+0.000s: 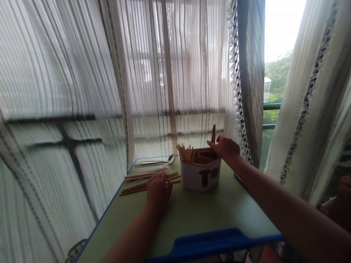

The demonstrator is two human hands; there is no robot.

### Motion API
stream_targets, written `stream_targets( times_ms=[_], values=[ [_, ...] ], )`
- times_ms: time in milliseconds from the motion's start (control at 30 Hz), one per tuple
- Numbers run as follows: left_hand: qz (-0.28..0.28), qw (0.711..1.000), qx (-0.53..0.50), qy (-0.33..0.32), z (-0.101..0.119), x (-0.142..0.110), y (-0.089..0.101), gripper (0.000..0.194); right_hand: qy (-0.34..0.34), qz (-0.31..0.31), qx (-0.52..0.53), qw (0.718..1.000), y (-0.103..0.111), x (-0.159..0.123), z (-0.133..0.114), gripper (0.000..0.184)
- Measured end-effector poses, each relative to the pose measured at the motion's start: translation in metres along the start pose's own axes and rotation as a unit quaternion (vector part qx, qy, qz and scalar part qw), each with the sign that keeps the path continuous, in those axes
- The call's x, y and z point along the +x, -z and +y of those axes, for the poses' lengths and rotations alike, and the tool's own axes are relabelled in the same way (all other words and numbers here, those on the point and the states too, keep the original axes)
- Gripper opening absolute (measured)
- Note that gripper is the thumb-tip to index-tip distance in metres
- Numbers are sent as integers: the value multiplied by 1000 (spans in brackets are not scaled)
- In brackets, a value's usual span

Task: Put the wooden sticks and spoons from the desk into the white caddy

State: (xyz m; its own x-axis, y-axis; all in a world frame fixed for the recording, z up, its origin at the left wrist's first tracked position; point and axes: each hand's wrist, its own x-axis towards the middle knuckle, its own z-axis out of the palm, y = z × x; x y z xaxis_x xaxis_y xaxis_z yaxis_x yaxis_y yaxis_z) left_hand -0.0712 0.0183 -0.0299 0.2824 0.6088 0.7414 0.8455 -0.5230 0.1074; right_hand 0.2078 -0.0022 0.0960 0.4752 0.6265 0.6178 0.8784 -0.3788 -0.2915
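Note:
A white utensil holder (pixel 192 177) with brown compartments and a dark mushroom-like print stands on the table. Pale thin sticks (pixel 187 153) fill its left compartment. At its right rear, my right hand (pixel 228 148) is closed around brown chopsticks (pixel 213 134) that point upright in the compartment; the hand hides their lower part. My left hand (pixel 159 186) lies left of the holder, its fingers curled over loose wooden chopsticks (pixel 134 189) on the tabletop. Just behind it are more chopsticks, some apparently in clear wrapping (pixel 148 172).
A slotted metal spoon (pixel 171 159) and other slim metal utensils lie at the table's back left. The pale green table (pixel 189 219) has a raised blue edge (pixel 211 239) toward me. Striped sheer curtains (pixel 148 73) hang close behind it. A dark flat object (pixel 241 180) lies near the right edge.

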Motion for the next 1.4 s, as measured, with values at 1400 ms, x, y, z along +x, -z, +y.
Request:
stream_targets(
  times_ms=[1400],
  values=[
    [87,971,-11,-221,23,-20,20,11,420,96,278,858,-43,-140,-18,10]
  ],
)
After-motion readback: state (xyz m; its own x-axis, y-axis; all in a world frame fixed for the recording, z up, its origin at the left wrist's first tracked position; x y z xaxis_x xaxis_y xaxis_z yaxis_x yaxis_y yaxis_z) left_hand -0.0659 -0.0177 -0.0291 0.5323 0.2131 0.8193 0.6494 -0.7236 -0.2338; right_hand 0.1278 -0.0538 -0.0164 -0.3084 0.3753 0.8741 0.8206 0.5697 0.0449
